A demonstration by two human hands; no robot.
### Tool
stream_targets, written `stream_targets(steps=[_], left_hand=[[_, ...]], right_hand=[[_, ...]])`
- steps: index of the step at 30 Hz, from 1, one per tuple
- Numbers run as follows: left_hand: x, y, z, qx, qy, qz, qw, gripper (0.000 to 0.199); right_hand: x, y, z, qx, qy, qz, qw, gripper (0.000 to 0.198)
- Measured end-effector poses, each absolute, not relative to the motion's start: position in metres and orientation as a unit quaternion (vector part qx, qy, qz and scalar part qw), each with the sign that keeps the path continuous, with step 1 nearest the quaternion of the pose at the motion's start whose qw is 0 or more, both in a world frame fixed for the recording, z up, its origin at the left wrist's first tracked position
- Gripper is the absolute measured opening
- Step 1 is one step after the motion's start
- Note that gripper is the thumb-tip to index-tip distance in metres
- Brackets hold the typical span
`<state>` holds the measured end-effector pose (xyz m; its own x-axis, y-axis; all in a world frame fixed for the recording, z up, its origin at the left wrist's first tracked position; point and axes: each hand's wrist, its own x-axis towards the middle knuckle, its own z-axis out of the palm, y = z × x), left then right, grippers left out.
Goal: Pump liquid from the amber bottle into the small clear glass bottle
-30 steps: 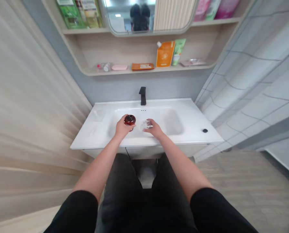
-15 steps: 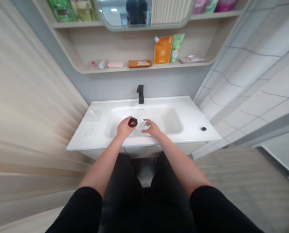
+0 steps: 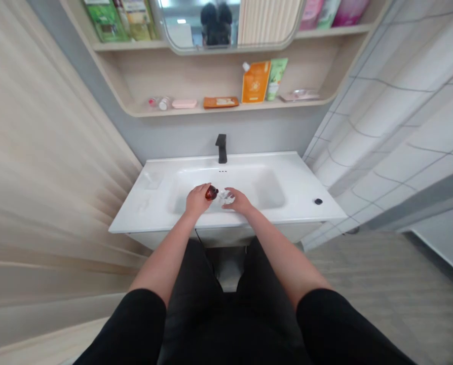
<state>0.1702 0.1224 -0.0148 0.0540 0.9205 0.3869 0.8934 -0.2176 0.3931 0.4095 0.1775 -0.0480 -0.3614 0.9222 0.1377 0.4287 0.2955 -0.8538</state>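
My left hand (image 3: 198,201) is closed around a small dark red-brown bottle (image 3: 211,192). The bottle leans to the right, its narrow neck pointing at my right hand. My right hand (image 3: 240,202) curls its fingers around a small clear container (image 3: 226,196), whose exact shape is hard to make out. Bottle neck and container mouth are close together; whether they touch I cannot tell. Both hands are above the front part of the white sink basin (image 3: 264,185). On the right of the countertop lies a small round black cap (image 3: 318,202).
A black faucet (image 3: 221,148) stands behind the basin. Above it, a shelf (image 3: 196,112) carries an orange pouch (image 3: 255,82), a green tube (image 3: 276,78) and other toiletries below a mirror (image 3: 196,30). On the left hangs a pale curtain (image 3: 51,167); clear items sit on the countertop's left.
The bottle in my left hand has tipped further to the right, its neck now nearer the clear container. My right hand keeps nearly the same place. The view has shifted slightly.
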Motion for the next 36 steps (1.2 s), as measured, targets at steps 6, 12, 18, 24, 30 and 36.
stream_targets(steps=[6,12,18,24,30,36], left_hand=[[0.173,0.118,-0.013,0.747,0.609,0.265,0.009,0.067],[0.175,0.116,-0.009,0.755,0.606,0.252,-0.001,0.065],[0.175,0.115,-0.009,0.763,0.597,0.247,-0.015,0.065],[0.175,0.115,-0.009,0.769,0.593,0.238,-0.033,0.065],[0.174,0.113,-0.008,0.775,0.586,0.225,-0.07,0.065],[0.174,0.114,-0.009,0.776,0.585,0.225,-0.075,0.062]], right_hand=[[0.408,0.18,-0.052,-0.46,-0.737,0.372,0.327,0.092],[0.408,0.182,-0.057,-0.461,-0.738,0.371,0.324,0.093],[0.409,0.182,-0.056,-0.468,-0.737,0.374,0.315,0.093],[0.409,0.181,-0.056,-0.469,-0.742,0.37,0.304,0.094],[0.408,0.183,-0.06,-0.472,-0.745,0.36,0.304,0.096],[0.408,0.185,-0.062,-0.468,-0.749,0.363,0.298,0.097]])
